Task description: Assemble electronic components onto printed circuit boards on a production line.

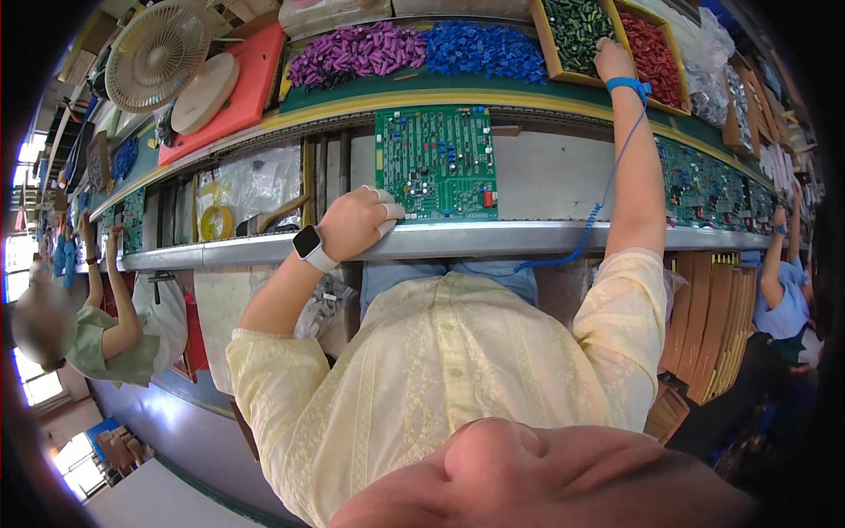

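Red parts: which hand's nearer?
Right. The right hand is at the green parts, just left of the red parts; the left hand is by the board's lower-left corner.

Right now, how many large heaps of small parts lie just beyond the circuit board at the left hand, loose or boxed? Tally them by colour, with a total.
Purple heap, loose: 1
Blue heap, loose: 1
Green heap, boxed, with the right hand at it: 1
Red heap, boxed: 1
Total: 4

Electronics assembly workshop, circuit boards [436,163] along a metal rail [493,238], heaped blue components [484,51], co-workers [119,330] either side
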The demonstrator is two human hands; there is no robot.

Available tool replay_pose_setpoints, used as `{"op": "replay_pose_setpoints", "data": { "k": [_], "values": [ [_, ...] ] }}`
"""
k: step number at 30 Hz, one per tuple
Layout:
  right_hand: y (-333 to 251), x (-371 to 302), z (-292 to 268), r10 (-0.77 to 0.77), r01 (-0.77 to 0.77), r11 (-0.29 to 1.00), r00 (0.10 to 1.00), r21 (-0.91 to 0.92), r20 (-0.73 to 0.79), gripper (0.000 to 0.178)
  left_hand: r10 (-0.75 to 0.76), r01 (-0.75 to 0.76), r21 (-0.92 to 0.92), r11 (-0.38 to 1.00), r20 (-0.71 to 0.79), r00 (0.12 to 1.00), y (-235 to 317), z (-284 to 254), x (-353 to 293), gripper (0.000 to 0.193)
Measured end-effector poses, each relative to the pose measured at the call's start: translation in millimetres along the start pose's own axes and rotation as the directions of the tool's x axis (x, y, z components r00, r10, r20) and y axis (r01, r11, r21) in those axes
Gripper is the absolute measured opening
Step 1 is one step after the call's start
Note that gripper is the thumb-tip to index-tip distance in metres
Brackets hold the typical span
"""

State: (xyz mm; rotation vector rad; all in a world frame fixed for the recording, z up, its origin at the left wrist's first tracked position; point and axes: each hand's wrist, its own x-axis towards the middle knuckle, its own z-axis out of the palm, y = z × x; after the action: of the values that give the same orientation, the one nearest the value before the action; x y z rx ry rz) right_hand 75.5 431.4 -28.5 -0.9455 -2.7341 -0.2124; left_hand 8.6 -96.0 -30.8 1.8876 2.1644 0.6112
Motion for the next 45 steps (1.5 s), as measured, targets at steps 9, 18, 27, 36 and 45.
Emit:
{"op": "replay_pose_setpoints", "data": {
  "k": [9, 18, 27, 36, 45],
  "values": [
    [3.3, -23.7, -28.7, 0.216, -0.058, 0.821, 0.953, 0.569, -0.214, 0.028, -0.081, 0.049, -0.194, 0.980, -0.160, 0.984, 2.5, -34.0, 28.6, 0.027],
    [-165.0, -140.3, -70.9, -0.506, -0.183, 0.001, 0.848, 0.983, 0.159, 0.020, -0.379, 0.047, -0.864, 0.501, -0.171, 0.909, 4.8, 4.3, 94.4, 0.024],
    [-207.5, -174.7, -62.4, -0.527, -0.139, -0.060, 0.845, 0.989, 0.087, 0.017, -0.508, 0.209, -0.927, 0.310, 0.024, 0.861, -8.8, 7.7, 69.9, 0.022],
    [-205.1, -182.4, -60.8, -0.679, 0.379, 0.297, 0.729, 0.876, -0.085, 0.014, -0.489, 0.377, -0.547, 0.748, -0.069, 0.869, -14.0, -0.5, 27.0, 0.020],
    [-209.4, -186.2, -43.3, -0.701, 0.509, 0.479, 0.712, 0.715, -0.038, 0.012, -0.149, 0.059, -0.318, 0.946, -0.270, 0.951, -12.5, 16.6, 37.9, 0.019]
  ]
}}
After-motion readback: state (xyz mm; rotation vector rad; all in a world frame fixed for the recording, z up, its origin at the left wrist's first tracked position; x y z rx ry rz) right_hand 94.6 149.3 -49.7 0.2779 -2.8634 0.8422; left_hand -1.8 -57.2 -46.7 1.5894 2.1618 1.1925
